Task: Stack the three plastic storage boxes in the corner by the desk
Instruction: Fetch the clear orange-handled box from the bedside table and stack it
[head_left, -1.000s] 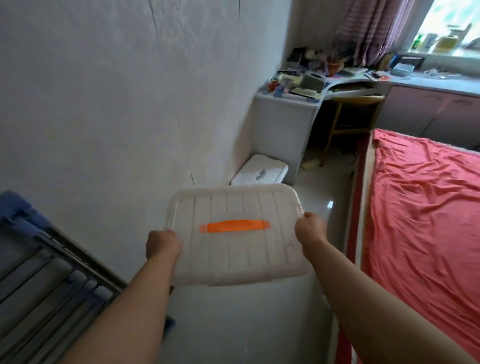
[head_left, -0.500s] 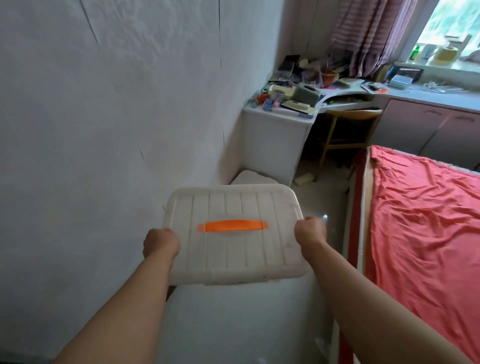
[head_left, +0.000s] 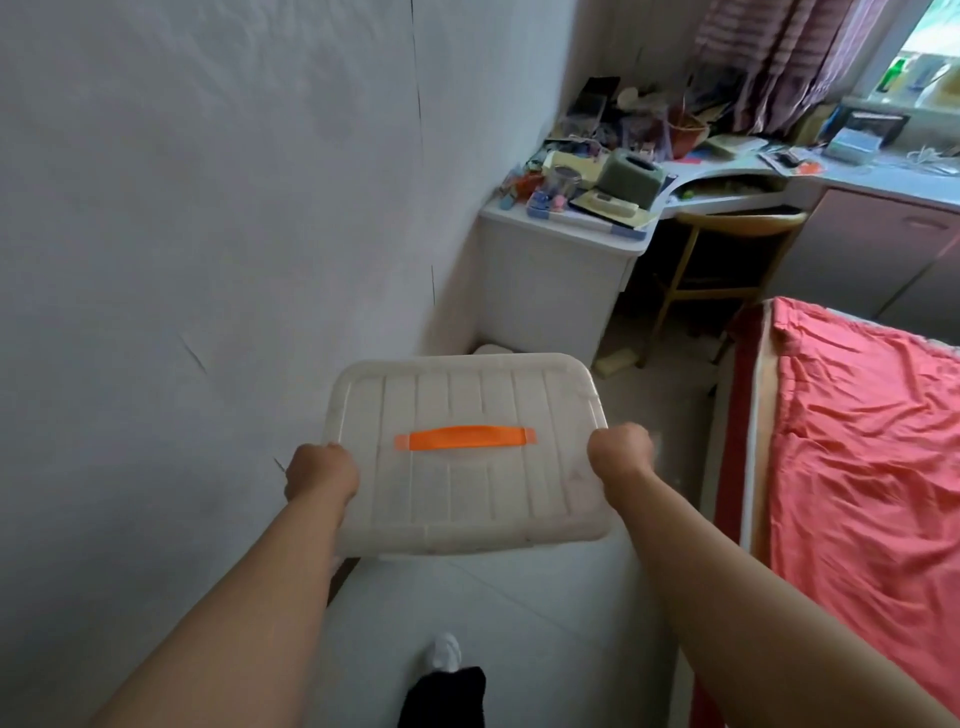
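I hold a translucent white plastic storage box (head_left: 467, 488) in the air in front of me, its ribbed lid up, with an orange handle (head_left: 465, 437) across the middle. My left hand (head_left: 321, 475) grips its left edge and my right hand (head_left: 621, 452) grips its right edge. Beyond the box, a sliver of another white thing (head_left: 493, 349) shows on the floor by the wall, next to the desk cabinet (head_left: 545, 280); the box hides most of it.
The white wall (head_left: 208, 234) runs along my left. A cluttered corner desk (head_left: 639, 197) with a wooden chair (head_left: 727, 244) under it stands ahead. A bed with a red sheet (head_left: 857, 441) fills the right side. The tiled floor strip (head_left: 519, 623) between them is narrow; my foot (head_left: 447, 654) shows below.
I have walked forward along the wall with the box in both hands. The desk looms closer, the blue rack at left has left the view, and the box now hides the white thing on the floor.
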